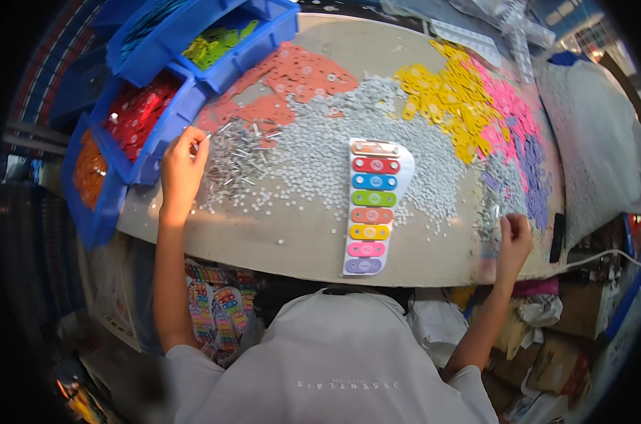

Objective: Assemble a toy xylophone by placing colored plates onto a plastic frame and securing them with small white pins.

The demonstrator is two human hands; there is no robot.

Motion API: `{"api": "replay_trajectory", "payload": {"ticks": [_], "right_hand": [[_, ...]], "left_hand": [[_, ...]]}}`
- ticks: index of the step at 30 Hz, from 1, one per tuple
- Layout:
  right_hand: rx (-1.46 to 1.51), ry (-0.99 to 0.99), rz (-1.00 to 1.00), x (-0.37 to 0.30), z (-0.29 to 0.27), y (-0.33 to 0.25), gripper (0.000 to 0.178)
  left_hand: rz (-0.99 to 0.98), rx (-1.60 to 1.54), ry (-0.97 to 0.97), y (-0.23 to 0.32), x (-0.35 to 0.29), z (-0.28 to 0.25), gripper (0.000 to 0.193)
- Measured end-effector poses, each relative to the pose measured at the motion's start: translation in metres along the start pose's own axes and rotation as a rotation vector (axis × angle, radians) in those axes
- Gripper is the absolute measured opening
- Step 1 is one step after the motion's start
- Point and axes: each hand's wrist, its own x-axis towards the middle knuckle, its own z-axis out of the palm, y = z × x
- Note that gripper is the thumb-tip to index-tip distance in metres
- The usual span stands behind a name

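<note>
A white toy xylophone board (405, 164) with a row of coloured bars lies at the middle of the table. White caps sit on the red and blue bars; the lower bars show bare fixing points. At the left, my left hand (184, 169) is closed in a pinch at the edge of a pile of small metal pins (237, 152); a tiny bright bit shows by the fingertips. Over a smaller heap of metal pins (488, 215) at the right, my right hand (516, 240) is pinched closed too. What either pinch holds is too small to make out.
Small white caps (334, 155) spread across the middle. Beyond lie coral bars (299, 71), yellow bars (447, 92), pink bars (508, 106) and purple bars (536, 177). Blue bins (186, 99) stand at the left, a white sack (596, 141) at the right. A black object (558, 239) lies at the right edge.
</note>
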Motion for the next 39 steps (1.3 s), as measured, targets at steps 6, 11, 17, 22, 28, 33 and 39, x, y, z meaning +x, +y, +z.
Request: {"api": "replay_trajectory", "payload": {"ticks": [6,11,17,22,28,33,39], "right_hand": [[0.734,-0.346,0.184,-0.029,0.053,-0.106,0.009],[0.982,-0.584,0.303,-0.036,0.090,-0.137,0.012],[0.995,-0.606,0.287,-0.037,0.114,-0.138,0.013],[0.945,-0.621,0.294,-0.037,0.118,-0.135,0.014],[0.803,-0.727,0.432,-0.036,0.113,-0.139,0.024],[0.773,-0.837,0.517,-0.029,0.113,-0.141,0.029],[0.796,-1.006,0.545,-0.020,0.117,-0.139,0.028]], "left_hand": [[-0.322,-0.816,-0.405,0.085,-0.024,0.028,0.005],[-0.533,-1.165,-0.729,0.137,-0.041,0.064,0.011],[-0.528,-1.256,-0.823,0.149,-0.044,0.085,0.014],[-0.507,-1.208,-0.860,0.148,-0.043,0.095,0.017],[-0.405,-0.986,-0.768,0.148,-0.048,0.108,0.053],[-0.624,-1.043,-0.879,0.161,-0.033,0.099,0.056],[-0.647,-1.126,-0.999,0.158,-0.026,0.099,0.049]]}}
